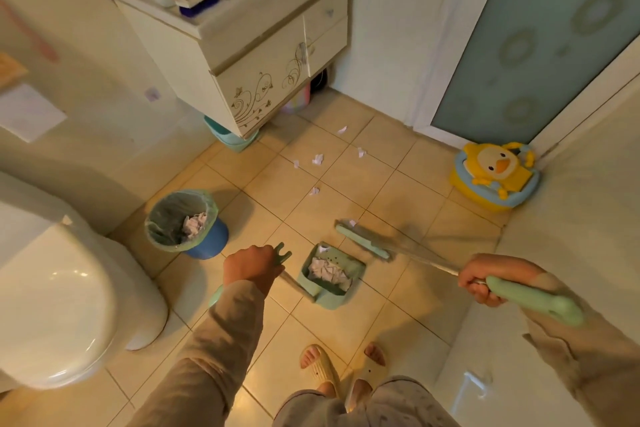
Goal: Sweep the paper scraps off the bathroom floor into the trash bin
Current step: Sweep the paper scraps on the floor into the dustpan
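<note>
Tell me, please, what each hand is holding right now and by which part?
The left hand grips the dustpan by the top of its long handle; the right hand grips the broom near the upper end of its green handle.

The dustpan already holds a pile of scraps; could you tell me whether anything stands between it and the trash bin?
Nothing visible does. Only bare floor tile lies between the dustpan and the trash bin, whose mouth is open.

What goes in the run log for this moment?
left hand: dustpan handle | right hand: broom | scraps on floor | bin part-filled
</note>
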`<state>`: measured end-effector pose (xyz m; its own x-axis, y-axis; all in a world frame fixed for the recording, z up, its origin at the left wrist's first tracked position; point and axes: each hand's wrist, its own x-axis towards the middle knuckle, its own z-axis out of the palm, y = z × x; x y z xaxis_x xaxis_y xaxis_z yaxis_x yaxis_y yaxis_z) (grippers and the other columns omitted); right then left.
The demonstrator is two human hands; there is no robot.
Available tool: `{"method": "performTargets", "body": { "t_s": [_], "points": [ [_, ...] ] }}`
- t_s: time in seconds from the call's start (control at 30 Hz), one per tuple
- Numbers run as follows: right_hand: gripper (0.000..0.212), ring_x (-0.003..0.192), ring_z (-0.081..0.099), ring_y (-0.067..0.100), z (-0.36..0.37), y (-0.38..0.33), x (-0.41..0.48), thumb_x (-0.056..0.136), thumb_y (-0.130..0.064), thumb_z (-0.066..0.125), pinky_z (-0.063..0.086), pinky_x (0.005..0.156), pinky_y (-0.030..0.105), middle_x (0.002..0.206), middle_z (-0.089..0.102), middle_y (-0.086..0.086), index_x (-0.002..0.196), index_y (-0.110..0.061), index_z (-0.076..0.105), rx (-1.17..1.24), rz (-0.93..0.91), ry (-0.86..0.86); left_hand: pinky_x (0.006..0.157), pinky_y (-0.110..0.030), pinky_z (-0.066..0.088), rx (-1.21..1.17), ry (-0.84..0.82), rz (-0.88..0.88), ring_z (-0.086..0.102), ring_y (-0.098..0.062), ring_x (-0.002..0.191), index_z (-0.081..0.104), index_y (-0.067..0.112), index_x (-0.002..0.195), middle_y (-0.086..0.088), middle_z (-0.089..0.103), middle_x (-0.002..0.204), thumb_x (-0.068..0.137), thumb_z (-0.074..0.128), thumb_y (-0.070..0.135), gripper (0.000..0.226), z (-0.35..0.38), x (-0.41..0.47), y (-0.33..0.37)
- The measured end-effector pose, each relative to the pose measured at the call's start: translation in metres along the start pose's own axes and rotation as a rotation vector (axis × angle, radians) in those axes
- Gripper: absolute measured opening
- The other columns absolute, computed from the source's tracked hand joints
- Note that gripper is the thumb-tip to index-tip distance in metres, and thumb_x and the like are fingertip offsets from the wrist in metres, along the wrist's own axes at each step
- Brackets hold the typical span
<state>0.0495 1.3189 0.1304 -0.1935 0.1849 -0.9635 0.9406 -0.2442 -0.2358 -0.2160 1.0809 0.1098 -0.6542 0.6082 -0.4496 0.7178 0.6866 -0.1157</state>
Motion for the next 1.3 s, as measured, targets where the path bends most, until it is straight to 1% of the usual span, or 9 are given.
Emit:
{"method": "performTargets", "body": {
  "t_s": [0.23, 0.33, 0.4, 0.53, 0.63, 0.73, 0.87, 1.1, 1.3],
  "points": [
    [0.044, 0.038, 0.037, 0.013, 0.015, -0.058, 0.036, 0.091, -0.006, 0.040, 0.030, 0.041, 0.018, 0.028, 0.039, -0.004, 0.048, -0.012, 0.034, -0.043, -0.119, 0.128, 0.082, -0.031, 0.051, -0.014, 0.006, -0.045, 0.065, -0.027, 0.100, 0.062, 0.015, 0.115, -0.007, 0.068, 0.108, 0.092, 0.052, 0.041, 0.035, -0.008, 0.007, -0.004],
    [0.042, 0.020, 0.037, 0.011, 0.031, -0.076, 0.050, 0.090, -0.004, 0.037, 0.032, 0.034, 0.009, 0.022, 0.037, -0.003, 0.049, -0.012, 0.031, -0.115, -0.096, 0.176, 0.081, -0.031, 0.050, -0.005, -0.014, -0.043, 0.064, -0.027, 0.101, 0.061, 0.014, 0.116, -0.008, 0.068, 0.110, 0.093, 0.052, 0.038, 0.034, -0.011, 0.014, -0.006],
    [0.041, 0.016, 0.037, 0.010, 0.044, -0.081, 0.056, 0.088, -0.005, 0.039, 0.034, 0.036, 0.011, 0.021, 0.040, -0.002, 0.047, -0.010, 0.034, -0.194, -0.055, 0.188, 0.082, -0.031, 0.050, -0.021, -0.027, -0.060, 0.063, -0.027, 0.102, 0.061, 0.014, 0.116, -0.008, 0.067, 0.111, 0.092, 0.053, 0.038, 0.035, -0.010, 0.018, -0.012],
    [0.037, 0.035, 0.048, 0.013, 0.065, -0.073, 0.061, 0.085, -0.009, 0.043, 0.037, 0.042, 0.014, 0.030, 0.051, 0.000, 0.048, -0.009, 0.043, -0.262, -0.026, 0.142, 0.085, -0.031, 0.050, -0.062, -0.026, -0.086, 0.063, -0.027, 0.103, 0.060, 0.013, 0.118, -0.009, 0.066, 0.112, 0.092, 0.055, 0.038, 0.036, -0.008, 0.027, -0.023],
    [0.035, 0.027, 0.045, 0.011, 0.067, -0.058, 0.053, 0.081, -0.006, 0.047, 0.039, 0.036, 0.012, 0.031, 0.047, 0.000, 0.046, -0.010, 0.046, -0.149, -0.027, 0.051, 0.085, -0.030, 0.050, -0.079, -0.031, -0.079, 0.063, -0.027, 0.103, 0.060, 0.013, 0.118, -0.009, 0.066, 0.113, 0.092, 0.055, 0.037, 0.036, -0.010, 0.033, -0.023],
    [0.049, 0.027, 0.047, 0.008, 0.055, -0.046, 0.045, 0.082, -0.004, 0.051, 0.039, 0.035, 0.010, 0.032, 0.048, -0.002, 0.034, -0.014, 0.053, 0.047, -0.082, -0.037, 0.082, -0.029, 0.050, -0.060, -0.024, -0.060, 0.064, -0.026, 0.102, 0.060, 0.014, 0.118, -0.007, 0.066, 0.110, 0.092, 0.054, 0.039, 0.036, -0.009, 0.033, -0.023],
    [0.053, 0.025, 0.039, 0.005, 0.043, -0.044, 0.025, 0.090, -0.005, 0.038, 0.029, 0.030, 0.012, 0.030, 0.041, -0.005, 0.038, -0.015, 0.044, 0.068, 0.025, -0.162, 0.079, -0.029, 0.049, -0.054, -0.011, -0.047, 0.064, -0.023, 0.100, 0.061, 0.017, 0.116, -0.005, 0.068, 0.108, 0.092, 0.053, 0.040, 0.035, -0.006, 0.029, -0.027],
    [0.033, 0.023, 0.037, 0.006, 0.070, 0.003, 0.015, 0.087, 0.003, 0.039, 0.027, 0.034, 0.007, 0.035, 0.038, -0.001, 0.057, -0.012, 0.038, 0.179, 0.037, -0.112, 0.083, -0.030, 0.051, -0.047, -0.007, -0.014, 0.064, -0.025, 0.105, 0.061, 0.019, 0.116, -0.003, 0.068, 0.112, 0.093, 0.049, 0.039, 0.032, 0.004, 0.028, -0.034],
    [0.036, 0.021, 0.037, 0.008, 0.084, 0.006, 0.032, 0.085, 0.005, 0.038, 0.030, 0.034, 0.007, 0.033, 0.038, 0.001, 0.052, -0.010, 0.038, 0.314, -0.021, -0.053, 0.077, -0.029, 0.050, -0.050, 0.052, -0.013, 0.065, -0.025, 0.099, 0.063, 0.018, 0.111, -0.004, 0.069, 0.107, 0.091, 0.051, 0.045, 0.036, -0.008, 0.041, -0.032]
  ]
}}
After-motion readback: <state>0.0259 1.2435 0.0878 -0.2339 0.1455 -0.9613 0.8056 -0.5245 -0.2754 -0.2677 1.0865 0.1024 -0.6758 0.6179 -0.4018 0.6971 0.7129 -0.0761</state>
